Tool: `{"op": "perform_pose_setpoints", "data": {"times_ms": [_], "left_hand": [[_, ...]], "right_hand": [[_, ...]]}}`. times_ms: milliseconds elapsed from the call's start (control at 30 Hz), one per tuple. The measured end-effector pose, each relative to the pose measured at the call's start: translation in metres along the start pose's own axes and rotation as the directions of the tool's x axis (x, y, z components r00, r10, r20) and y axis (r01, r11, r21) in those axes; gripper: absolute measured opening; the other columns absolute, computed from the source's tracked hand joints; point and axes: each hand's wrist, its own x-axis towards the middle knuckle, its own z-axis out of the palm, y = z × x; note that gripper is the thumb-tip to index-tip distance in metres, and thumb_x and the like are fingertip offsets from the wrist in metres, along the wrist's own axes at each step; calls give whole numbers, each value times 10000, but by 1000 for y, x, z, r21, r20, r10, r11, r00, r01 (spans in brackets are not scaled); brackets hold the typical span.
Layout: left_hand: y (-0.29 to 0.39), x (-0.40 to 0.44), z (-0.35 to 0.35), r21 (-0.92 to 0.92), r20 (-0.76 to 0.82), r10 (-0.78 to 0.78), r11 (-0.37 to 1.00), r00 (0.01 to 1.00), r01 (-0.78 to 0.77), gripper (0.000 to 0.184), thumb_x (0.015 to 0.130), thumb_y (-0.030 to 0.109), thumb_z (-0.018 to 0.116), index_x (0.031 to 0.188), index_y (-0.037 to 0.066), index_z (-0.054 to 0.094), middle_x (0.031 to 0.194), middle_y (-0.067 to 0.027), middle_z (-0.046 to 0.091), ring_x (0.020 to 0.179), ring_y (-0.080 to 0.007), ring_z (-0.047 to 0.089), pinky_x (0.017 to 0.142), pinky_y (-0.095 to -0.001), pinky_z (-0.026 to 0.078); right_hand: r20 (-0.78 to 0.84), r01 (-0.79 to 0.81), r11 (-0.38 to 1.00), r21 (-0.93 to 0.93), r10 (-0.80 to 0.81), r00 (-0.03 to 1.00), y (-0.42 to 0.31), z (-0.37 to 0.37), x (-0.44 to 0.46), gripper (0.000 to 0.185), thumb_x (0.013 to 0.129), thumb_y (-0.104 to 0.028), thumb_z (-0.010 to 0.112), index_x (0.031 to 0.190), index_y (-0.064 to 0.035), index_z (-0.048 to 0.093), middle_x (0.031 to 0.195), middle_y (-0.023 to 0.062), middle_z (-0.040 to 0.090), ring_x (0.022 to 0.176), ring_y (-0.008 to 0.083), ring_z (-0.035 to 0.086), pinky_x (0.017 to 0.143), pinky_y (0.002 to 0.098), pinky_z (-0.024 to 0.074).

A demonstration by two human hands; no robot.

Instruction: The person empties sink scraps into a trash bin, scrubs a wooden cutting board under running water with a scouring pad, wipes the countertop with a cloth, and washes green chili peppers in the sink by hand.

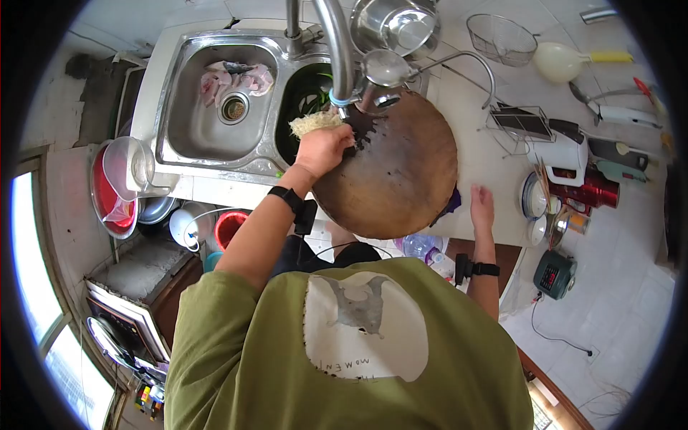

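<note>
My left hand is closed around a pale fibrous loofah, just under the tip of the faucet. The hand is over the left edge of a big round wooden chopping board, which has a dark wet patch near the faucet. This board lies tilted or flat across the counter edge; I cannot tell which. To its right, my right hand is held apart from it near the counter's front edge, fingers stretched out and holding nothing. Green vegetables sit in the right sink basin, partly hidden by the faucet and loofah.
Pieces of raw meat or fish lie in the left sink basin. Steel bowls, a wire strainer and a pale ladle stand along the back. A knife rack, bowls and a kettle are at right.
</note>
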Motion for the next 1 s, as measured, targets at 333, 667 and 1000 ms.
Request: {"op": "perform_pose_setpoints", "data": {"times_ms": [333, 667, 1000], "left_hand": [[-31, 37, 8, -161, -27, -526, 842, 850, 516, 296, 912, 326, 709, 1072, 78, 678, 964, -165, 744, 946, -375, 705, 833, -461, 549], [86, 12, 20, 43, 214, 8, 999, 977, -17, 369, 961, 424, 649, 1164, 127, 571, 887, -162, 724, 801, -392, 710, 679, -489, 560], [-49, 62, 61, 155, -134, -65, 984, 989, 86, 339, 917, 374, 660, 1155, 136, 620, 951, -156, 738, 901, -400, 708, 743, -487, 569]], "right_hand": [[670, -660, 377, 650, 125, 731, -92, -20, -45, 639, 1035, -606, 457, 1285, -38, 609, 1121, 54, 685, 962, 154, 657, 844, 330, 511], [761, -735, 259, 627, 2, 649, -135, 3, -91, 591, 1060, -595, 429, 1159, -55, 649, 996, 44, 709, 846, 132, 666, 754, 298, 535], [769, -745, 276, 608, 30, 639, -115, 21, -96, 587, 1059, -587, 444, 1134, -41, 646, 970, 43, 702, 812, 133, 653, 721, 288, 532]]}}
